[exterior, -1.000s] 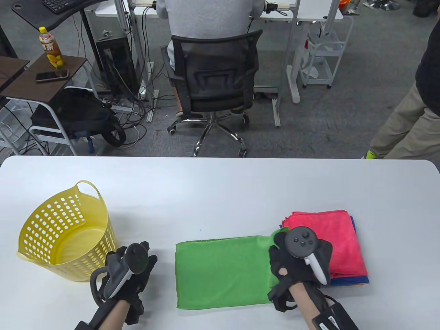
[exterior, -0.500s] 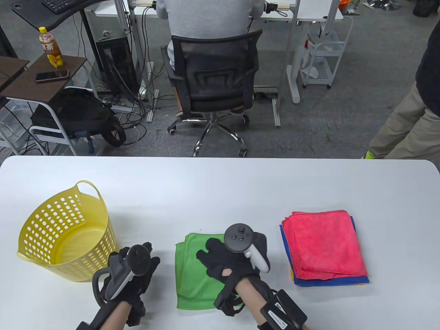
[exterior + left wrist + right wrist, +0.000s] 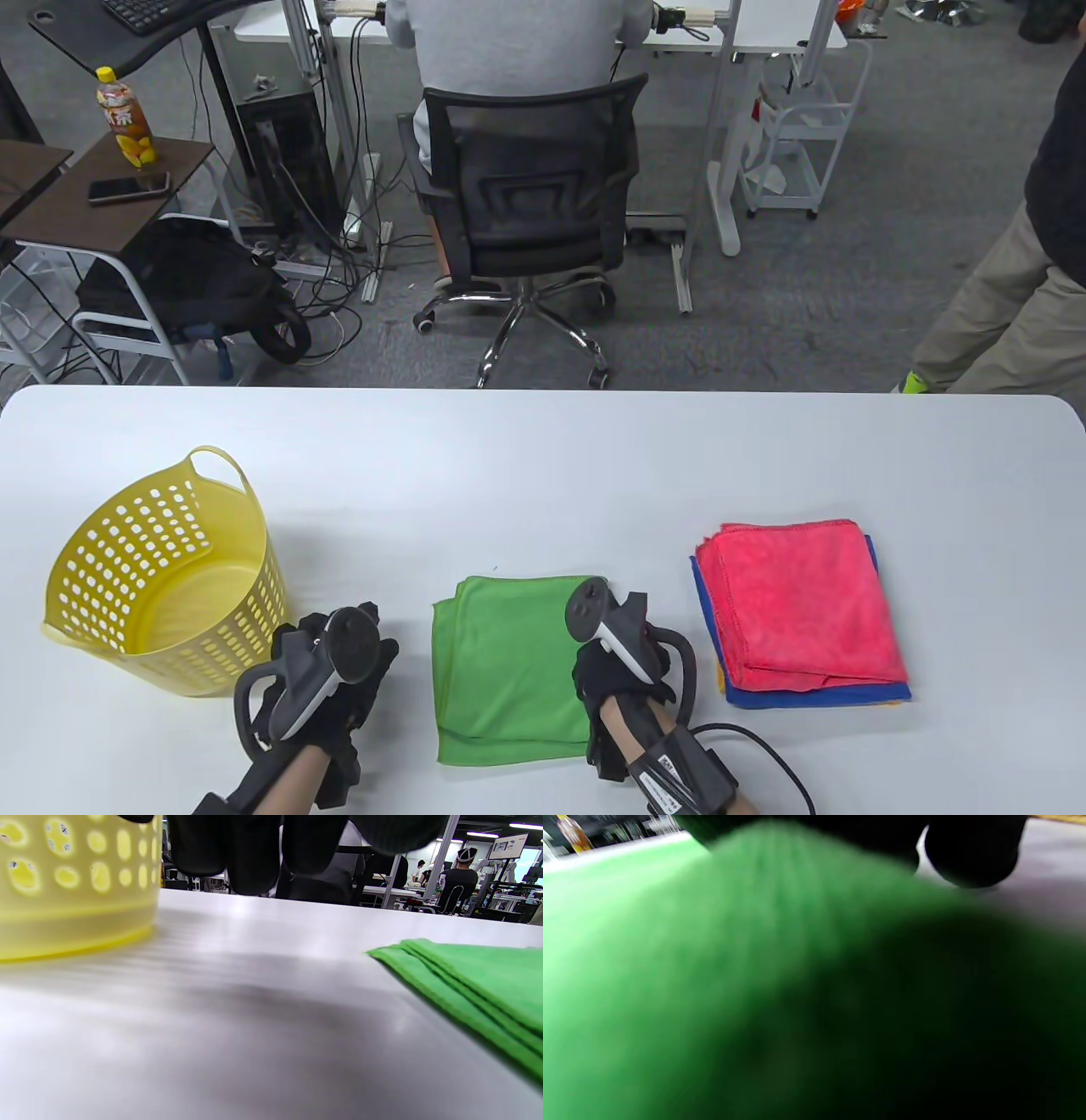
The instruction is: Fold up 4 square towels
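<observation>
A green towel (image 3: pixel 509 671) lies folded into a square at the table's front middle; it also shows in the left wrist view (image 3: pixel 479 971) with layered edges. My right hand (image 3: pixel 607 675) sits at its right edge, turned on its side; its fingers are hidden under the tracker. The right wrist view shows blurred green cloth (image 3: pixel 670 963) close under a fingertip (image 3: pixel 971 853). My left hand (image 3: pixel 365 654) rests on the table left of the towel, holding nothing; its fingers (image 3: pixel 254 853) hang just above the tabletop. A stack of folded towels, red on top (image 3: pixel 802 607), lies to the right.
A yellow perforated basket (image 3: pixel 161 577) stands at the front left, close to my left hand, and shows in the left wrist view (image 3: pixel 76 878). The white table (image 3: pixel 543 475) stretches behind the towels. An office chair and a seated person are beyond the far edge.
My right hand carried the green towel's right end over to the left, folding it in half into a square, then drew back to the towel's right edge. My left hand barely moved.
</observation>
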The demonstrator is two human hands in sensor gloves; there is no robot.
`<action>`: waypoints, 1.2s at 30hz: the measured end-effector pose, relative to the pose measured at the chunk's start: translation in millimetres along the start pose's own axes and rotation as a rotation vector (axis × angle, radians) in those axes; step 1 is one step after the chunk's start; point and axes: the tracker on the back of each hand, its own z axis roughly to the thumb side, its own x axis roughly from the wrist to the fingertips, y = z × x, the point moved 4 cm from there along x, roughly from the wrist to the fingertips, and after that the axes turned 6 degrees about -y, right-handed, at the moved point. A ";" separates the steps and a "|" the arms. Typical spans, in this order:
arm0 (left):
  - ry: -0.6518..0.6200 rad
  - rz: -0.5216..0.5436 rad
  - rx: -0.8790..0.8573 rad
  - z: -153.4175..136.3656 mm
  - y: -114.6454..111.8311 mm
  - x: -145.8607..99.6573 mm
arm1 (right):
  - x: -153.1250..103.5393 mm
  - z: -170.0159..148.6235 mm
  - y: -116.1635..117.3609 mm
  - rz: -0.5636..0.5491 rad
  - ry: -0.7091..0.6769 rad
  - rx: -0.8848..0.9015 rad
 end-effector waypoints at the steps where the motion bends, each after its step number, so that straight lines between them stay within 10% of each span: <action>1: -0.003 -0.002 -0.006 0.9 -0.2 -0.5 | -3.0 -2.2 -2.6 0.011 -0.032 0.028; 16: 0.006 0.019 0.091 5.4 -3.4 0.5 | -23.8 -16.6 -159.7 -0.190 -0.321 0.196; 22: 0.012 0.063 0.132 6.4 3.1 -2.7 | -45.9 -121.3 -218.4 -0.348 -0.181 0.252; 29: 0.018 0.044 0.168 8.8 -4.9 0.3 | -26.3 -281.7 -180.4 -0.405 0.285 0.226; 36: 0.020 0.022 0.169 11.4 -8.5 2.0 | -25.0 -297.5 -145.2 -0.334 0.319 0.243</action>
